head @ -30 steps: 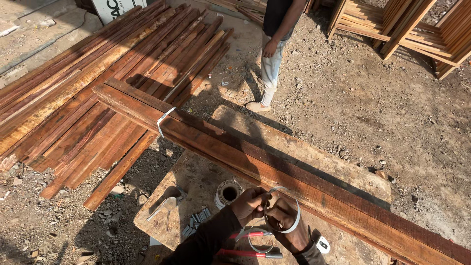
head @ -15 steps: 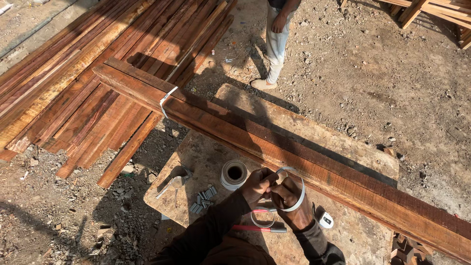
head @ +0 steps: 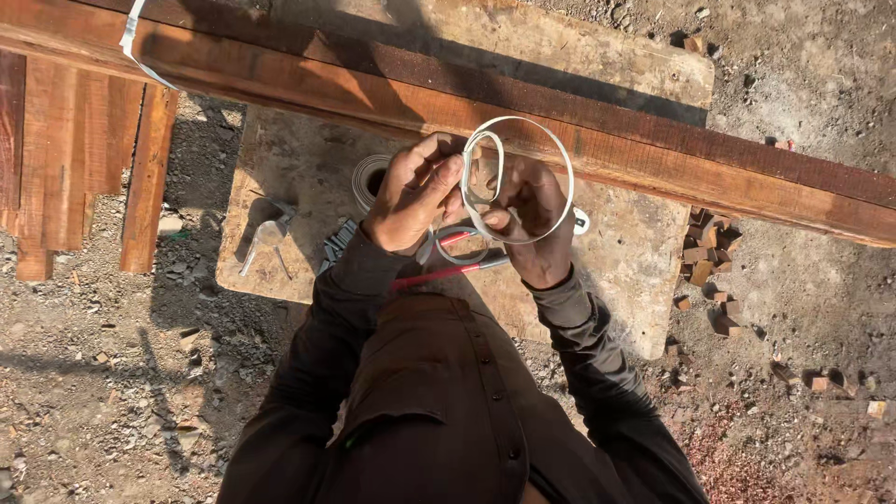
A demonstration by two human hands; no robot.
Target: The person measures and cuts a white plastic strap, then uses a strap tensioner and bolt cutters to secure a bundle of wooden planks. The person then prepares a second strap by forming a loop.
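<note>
My left hand (head: 413,194) and my right hand (head: 530,217) meet over a worn wooden work board (head: 627,257). Both grip a thin white strap (head: 558,149) that curls into a loop about hand-wide. A long reddish-brown plank (head: 653,140) lies across the board just beyond my hands. A roll of the same strap (head: 365,180) stands left of my left hand. Red-handled shears (head: 448,270) lie on the board under my wrists.
A hammer (head: 264,235) lies at the board's left side. Another strap piece (head: 133,42) wraps the plank at the upper left. Stacked planks (head: 65,149) lie at the left. Small wood offcuts (head: 709,257) are scattered on the gravel at the right.
The view has dropped and closed in on my hands; the standing person is out of sight. My hands have lifted the strap loop higher, in front of the plank.
</note>
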